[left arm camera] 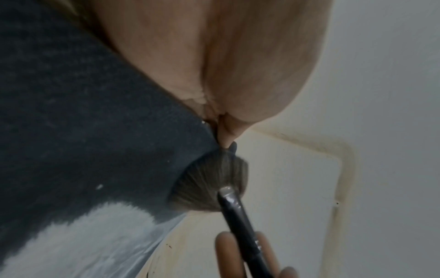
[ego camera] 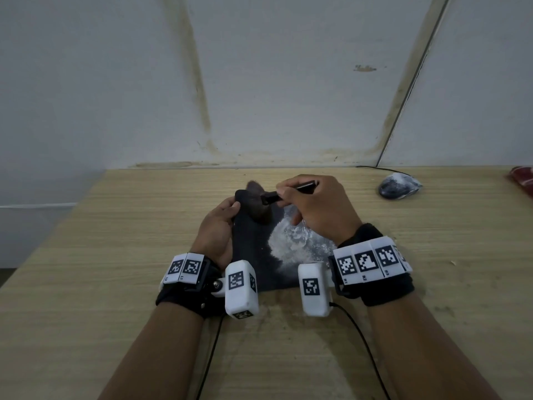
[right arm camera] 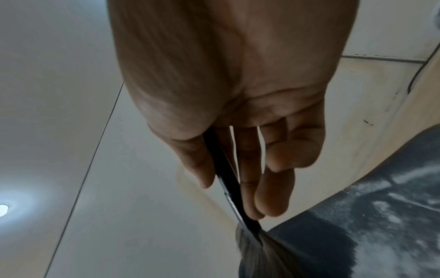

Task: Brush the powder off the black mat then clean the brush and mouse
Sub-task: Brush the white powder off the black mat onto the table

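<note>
Right hand (ego camera: 317,209) hides part of black mat (ego camera: 251,243).

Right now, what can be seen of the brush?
The brush has a slim glossy black handle, a shiny metal collar and a wide fan of soft grey-brown bristles. The right hand pinches the handle between thumb and fingers. The bristles splay against the raised far corner of the black mat, which the left hand holds, above the white powder.

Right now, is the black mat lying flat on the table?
No. The left hand lifts the black mat's far corner; white powder remains.
</note>
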`<state>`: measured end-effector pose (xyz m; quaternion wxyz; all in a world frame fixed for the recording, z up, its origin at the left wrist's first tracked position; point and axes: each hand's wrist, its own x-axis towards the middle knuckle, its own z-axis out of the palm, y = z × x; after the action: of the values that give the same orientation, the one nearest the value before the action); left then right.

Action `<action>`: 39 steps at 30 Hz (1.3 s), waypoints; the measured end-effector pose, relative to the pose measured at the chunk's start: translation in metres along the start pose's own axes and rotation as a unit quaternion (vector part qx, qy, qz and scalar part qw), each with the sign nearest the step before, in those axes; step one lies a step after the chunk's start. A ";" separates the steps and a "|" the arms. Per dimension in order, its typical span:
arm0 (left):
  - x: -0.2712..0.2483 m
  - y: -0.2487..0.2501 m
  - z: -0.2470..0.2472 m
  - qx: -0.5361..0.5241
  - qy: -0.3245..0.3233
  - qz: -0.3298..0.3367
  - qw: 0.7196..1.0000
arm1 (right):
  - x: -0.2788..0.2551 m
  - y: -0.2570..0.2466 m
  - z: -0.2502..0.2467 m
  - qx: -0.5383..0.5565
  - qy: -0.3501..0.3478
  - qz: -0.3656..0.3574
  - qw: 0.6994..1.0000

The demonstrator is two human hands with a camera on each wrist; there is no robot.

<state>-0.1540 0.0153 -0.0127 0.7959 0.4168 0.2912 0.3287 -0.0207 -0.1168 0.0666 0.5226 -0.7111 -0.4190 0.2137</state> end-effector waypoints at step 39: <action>0.000 0.007 -0.009 0.008 0.009 0.016 1.000 | 0.015 0.003 -0.009 -0.065 0.056 0.029 0.996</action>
<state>-0.1625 0.0226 -0.0111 0.7843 0.4251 0.2943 0.3428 -0.0044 -0.1105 0.0691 0.4915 -0.7664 -0.3811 0.1611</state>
